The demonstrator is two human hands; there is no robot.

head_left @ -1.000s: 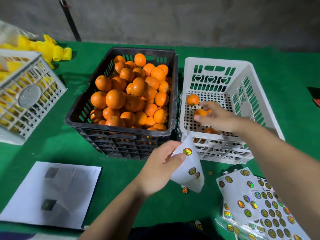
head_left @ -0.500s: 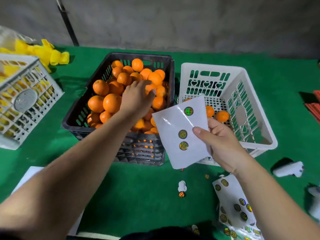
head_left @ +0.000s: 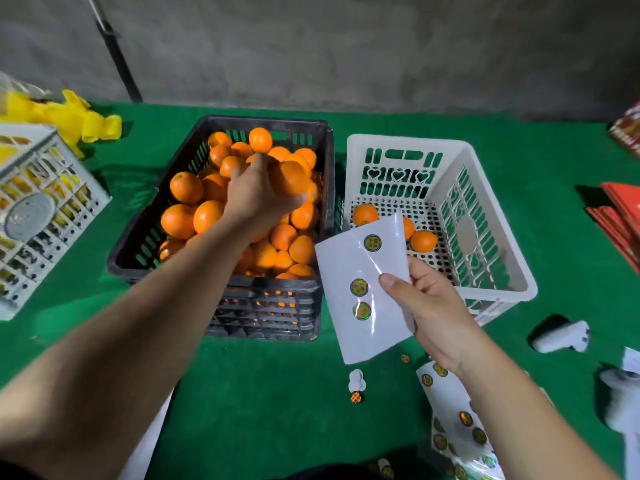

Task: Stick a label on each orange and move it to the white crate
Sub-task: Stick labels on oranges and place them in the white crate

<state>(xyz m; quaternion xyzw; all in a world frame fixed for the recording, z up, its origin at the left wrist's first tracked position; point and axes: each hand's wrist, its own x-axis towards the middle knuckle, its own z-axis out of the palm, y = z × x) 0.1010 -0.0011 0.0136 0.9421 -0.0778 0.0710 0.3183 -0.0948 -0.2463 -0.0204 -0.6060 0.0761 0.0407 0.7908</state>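
Observation:
A black crate point(head_left: 156, 216) in the middle is heaped with oranges. My left hand point(head_left: 258, 194) reaches into it and its fingers curl round one orange point(head_left: 291, 178) near the top of the heap. To its right stands the white crate point(head_left: 408, 142), with three oranges point(head_left: 365, 213) on its perforated floor. My right hand point(head_left: 433, 306) pinches a white label sheet point(head_left: 363, 327) in front of that crate's near left corner. Three round labels point(head_left: 372, 242) are on the sheet, which hides part of one orange.
A grey lattice crate point(head_left: 34, 209) and yellow bags point(head_left: 79, 123) lie at the left. More label sheets point(head_left: 457, 420) and loose stickers point(head_left: 356, 381) lie on the green cloth near me. White objects point(head_left: 561, 336) and red items point(head_left: 620, 216) sit at the right, white paper point(head_left: 152, 445) at the lower left.
My right hand left the white crate and took the label sheet from my left hand. My left hand reached into the black crate and closed round an orange.

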